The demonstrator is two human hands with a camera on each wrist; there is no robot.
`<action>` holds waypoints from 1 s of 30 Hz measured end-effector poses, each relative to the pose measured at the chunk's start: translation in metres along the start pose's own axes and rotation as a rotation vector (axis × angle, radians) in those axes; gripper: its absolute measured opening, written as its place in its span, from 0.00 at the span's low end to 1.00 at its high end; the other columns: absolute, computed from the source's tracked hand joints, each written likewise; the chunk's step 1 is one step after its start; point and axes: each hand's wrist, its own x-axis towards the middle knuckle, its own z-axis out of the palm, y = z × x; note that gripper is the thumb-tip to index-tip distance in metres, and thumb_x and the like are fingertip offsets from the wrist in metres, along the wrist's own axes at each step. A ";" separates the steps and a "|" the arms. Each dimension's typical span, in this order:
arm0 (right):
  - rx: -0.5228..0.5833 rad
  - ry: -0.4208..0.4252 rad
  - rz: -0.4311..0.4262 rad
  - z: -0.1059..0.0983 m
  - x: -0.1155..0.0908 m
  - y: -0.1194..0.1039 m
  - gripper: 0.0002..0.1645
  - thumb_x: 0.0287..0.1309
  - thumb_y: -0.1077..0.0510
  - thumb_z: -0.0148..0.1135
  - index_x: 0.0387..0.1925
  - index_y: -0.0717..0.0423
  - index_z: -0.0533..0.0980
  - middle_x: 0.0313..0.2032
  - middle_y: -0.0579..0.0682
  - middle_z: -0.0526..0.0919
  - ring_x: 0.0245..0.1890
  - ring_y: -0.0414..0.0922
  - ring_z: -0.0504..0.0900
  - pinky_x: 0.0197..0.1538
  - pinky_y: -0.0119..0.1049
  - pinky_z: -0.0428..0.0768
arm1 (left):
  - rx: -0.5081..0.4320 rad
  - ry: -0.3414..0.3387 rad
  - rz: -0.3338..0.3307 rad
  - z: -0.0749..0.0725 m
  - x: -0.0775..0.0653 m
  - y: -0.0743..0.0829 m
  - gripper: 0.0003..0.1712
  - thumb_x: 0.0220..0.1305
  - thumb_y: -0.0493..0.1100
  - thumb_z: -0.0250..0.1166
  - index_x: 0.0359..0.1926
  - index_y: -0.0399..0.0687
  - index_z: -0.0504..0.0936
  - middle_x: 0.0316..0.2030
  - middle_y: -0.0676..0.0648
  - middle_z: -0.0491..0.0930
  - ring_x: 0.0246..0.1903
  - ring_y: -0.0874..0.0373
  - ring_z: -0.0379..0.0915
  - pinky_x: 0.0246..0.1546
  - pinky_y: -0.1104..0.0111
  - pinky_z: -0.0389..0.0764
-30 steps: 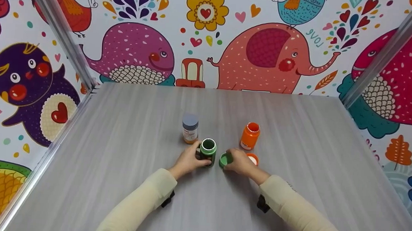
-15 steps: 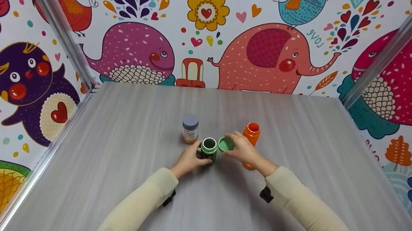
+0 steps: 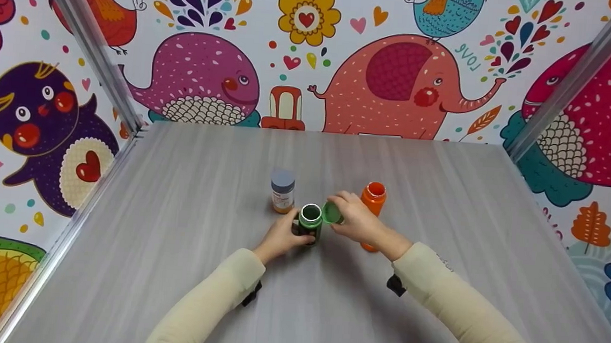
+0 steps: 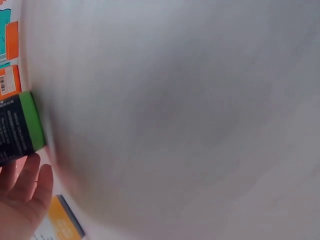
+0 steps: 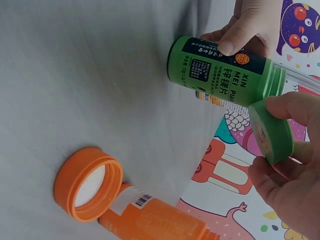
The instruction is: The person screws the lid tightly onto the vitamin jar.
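My left hand grips an uncapped green bottle with a dark label, upright on the table, its mouth open at the top in the head view. Between thumb and fingers, my right hand pinches a green screw cap. The cap is tilted, its hollow side towards the bottle, and is right beside the rim; whether they touch I cannot tell. An uncapped orange bottle stands behind my right hand, partly covered by it. The orange cap lies hollow side up in front of that bottle.
A capped bottle with a grey lid and white-and-orange body stands behind my left hand. The grey table extends to a cartoon-printed wall, with metal posts at the corners.
My right hand has raised the green cap from low beside the green bottle to its rim and tilted it further. The left hand and green bottle have barely moved.
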 end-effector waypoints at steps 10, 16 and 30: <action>0.025 -0.008 -0.077 -0.004 0.004 -0.002 0.35 0.47 0.62 0.67 0.58 0.67 0.66 0.53 0.61 0.73 0.52 0.54 0.71 0.55 0.46 0.72 | 0.006 0.006 0.002 0.002 -0.001 -0.003 0.33 0.47 0.41 0.72 0.54 0.37 0.69 0.51 0.38 0.73 0.54 0.46 0.67 0.58 0.54 0.64; 0.254 -0.019 0.031 0.002 0.010 -0.005 0.36 0.50 0.62 0.66 0.60 0.63 0.63 0.54 0.59 0.71 0.49 0.50 0.74 0.53 0.43 0.75 | 0.012 -0.017 -0.024 0.001 -0.002 -0.002 0.32 0.48 0.41 0.71 0.54 0.39 0.69 0.52 0.39 0.73 0.54 0.47 0.68 0.57 0.55 0.65; 0.246 -0.099 -0.075 0.010 0.024 -0.012 0.22 0.54 0.62 0.61 0.52 0.64 0.73 0.56 0.60 0.72 0.54 0.53 0.72 0.53 0.45 0.74 | 0.020 -0.061 -0.057 -0.001 -0.003 -0.002 0.30 0.51 0.43 0.69 0.54 0.43 0.68 0.51 0.41 0.74 0.53 0.49 0.69 0.55 0.56 0.68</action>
